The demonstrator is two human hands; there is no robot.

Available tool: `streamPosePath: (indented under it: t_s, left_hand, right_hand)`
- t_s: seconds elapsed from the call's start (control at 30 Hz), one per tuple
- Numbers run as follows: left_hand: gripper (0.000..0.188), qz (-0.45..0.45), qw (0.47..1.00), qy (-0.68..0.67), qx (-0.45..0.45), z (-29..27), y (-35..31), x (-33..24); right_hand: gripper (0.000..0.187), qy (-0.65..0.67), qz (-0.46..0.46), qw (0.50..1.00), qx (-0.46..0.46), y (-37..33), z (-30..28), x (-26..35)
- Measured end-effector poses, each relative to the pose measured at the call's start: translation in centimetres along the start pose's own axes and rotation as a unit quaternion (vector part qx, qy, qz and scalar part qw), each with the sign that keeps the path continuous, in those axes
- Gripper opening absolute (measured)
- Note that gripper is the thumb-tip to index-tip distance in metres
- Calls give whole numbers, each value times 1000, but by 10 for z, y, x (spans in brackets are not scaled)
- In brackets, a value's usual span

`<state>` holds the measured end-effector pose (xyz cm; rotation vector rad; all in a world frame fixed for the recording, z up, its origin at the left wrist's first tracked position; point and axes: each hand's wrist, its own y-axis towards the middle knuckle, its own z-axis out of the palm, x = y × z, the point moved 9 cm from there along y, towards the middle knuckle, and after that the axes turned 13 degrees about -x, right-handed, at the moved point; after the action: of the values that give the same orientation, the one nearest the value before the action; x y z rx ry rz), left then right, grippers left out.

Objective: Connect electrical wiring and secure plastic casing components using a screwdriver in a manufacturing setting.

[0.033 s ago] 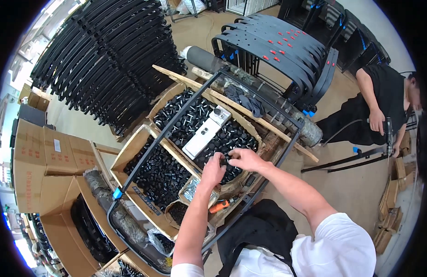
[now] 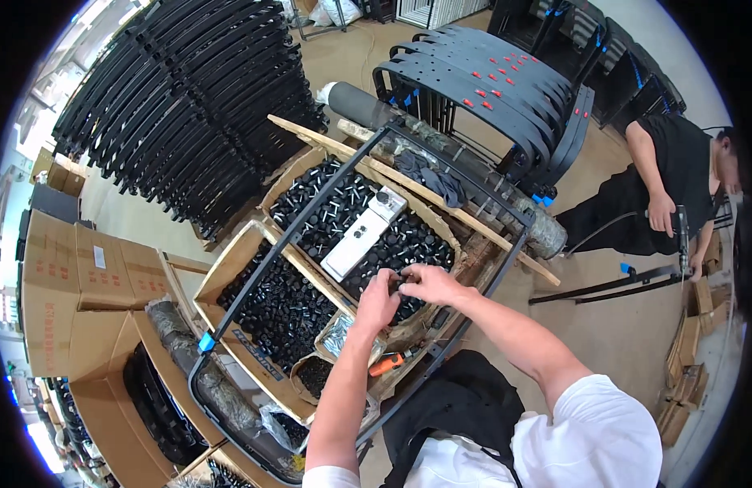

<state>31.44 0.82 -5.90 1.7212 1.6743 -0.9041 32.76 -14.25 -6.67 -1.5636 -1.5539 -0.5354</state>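
My left hand [image 2: 379, 301] and my right hand [image 2: 432, 285] meet above the near end of a carton of black round-headed bolts [image 2: 427, 244]. The fingers of both are bent and pinched together around something small and dark, too hidden to name. A white metal box-shaped device [image 2: 356, 246] with a dark knob at its far end lies on the bolts, just beyond my left hand. One bar of a black tubular frame [image 2: 258, 281] passes over the cartons, and the frame surrounds both of my hands.
Left of the bolts is a carton of small black parts [image 2: 266, 305]. An orange-handled tool [image 2: 386, 363] lies near my left forearm. A wooden strip [image 2: 441, 203] crosses behind. Stacked black frames [image 2: 205, 106] stand far left. At right, a co-worker [image 2: 665, 187] holds a power tool.
My right hand has shifted slightly left, closer to my left hand. The co-worker's arm and tool have moved a little.
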Motion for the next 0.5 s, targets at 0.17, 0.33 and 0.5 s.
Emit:
streamPosePath:
  t_s: [0.17,0.33,0.5]
  left_hand:
    - [44,-63,987,-144,30,-5,-15,2]
    - [42,-43,988,-117,96,-8,8,20]
    - [31,-136,951,-272,53,-32,84,-6]
  right_hand:
    - [37,70,75,994,35,-15,11,10]
    - [40,223,181,957,-35,-26,-31,-21]
    - [41,167,94,978,-80,-50,-91,-10]
